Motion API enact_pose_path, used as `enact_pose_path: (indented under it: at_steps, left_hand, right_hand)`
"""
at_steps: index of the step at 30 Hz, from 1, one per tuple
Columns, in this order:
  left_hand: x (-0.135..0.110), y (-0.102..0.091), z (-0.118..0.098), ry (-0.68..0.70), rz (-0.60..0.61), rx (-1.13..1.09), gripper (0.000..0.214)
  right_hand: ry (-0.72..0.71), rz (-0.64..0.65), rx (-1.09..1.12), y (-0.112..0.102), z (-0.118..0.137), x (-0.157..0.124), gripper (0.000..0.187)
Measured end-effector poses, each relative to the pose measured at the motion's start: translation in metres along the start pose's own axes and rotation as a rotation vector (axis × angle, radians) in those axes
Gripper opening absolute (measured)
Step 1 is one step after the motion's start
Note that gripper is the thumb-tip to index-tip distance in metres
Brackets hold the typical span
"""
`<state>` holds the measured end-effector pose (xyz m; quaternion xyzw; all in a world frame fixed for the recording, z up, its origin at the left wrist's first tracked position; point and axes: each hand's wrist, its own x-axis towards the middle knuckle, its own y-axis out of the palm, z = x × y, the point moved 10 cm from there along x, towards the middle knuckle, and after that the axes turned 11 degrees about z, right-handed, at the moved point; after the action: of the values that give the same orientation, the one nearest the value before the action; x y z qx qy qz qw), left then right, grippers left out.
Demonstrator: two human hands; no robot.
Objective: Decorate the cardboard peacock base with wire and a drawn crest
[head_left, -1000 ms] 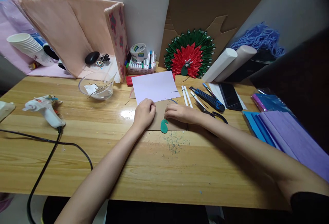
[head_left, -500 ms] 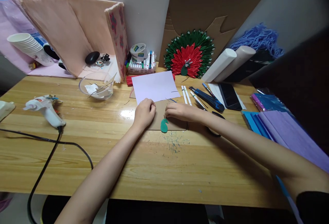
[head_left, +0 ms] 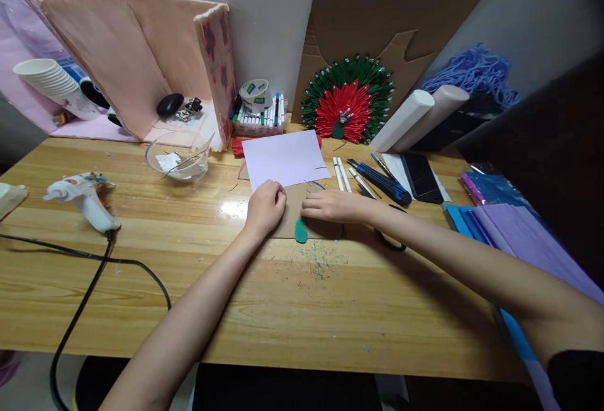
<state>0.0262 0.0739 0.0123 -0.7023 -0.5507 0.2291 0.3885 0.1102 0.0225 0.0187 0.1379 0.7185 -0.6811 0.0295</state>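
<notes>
A small green teardrop-shaped cutout lies near the front edge of a brown cardboard sheet. My right hand reaches in from the right, its fingers held together and closed on the narrow upper end of the cutout, which they cover. To the left, my left hand rests on the cardboard with its fingers curled in; nothing shows in it. Just behind both hands, a lavender paper sheet overlaps the back of the cardboard. Scissors lie partly hidden under my right forearm.
A glue gun with a black cord lies left, near a clear bowl. Markers, a utility knife and a phone lie right. A red-green peacock craft leans on cardboard behind. Dark scraps litter the front.
My right hand has shifted slightly left and down, covering the notched upper part of the green cutout that showed before. My left hand stays in place.
</notes>
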Motion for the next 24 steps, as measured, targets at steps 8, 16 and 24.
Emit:
enact_pose_path:
  at_steps: [8,16,24]
  left_hand:
    - [0.001,0.000,0.000,0.003,-0.006,-0.014,0.017]
    - [-0.001,-0.002,0.000,-0.006,-0.004,-0.021,0.016]
    - [0.000,-0.001,0.001,-0.003,-0.007,-0.022,0.014]
  right_hand:
    - [0.158,-0.238,0.417,-0.010,-0.031,-0.012,0.018]
    - [0.013,-0.202,0.543,-0.013,-0.030,0.006,0.020]
    - [0.026,-0.180,0.585,-0.011,-0.035,0.009,0.016]
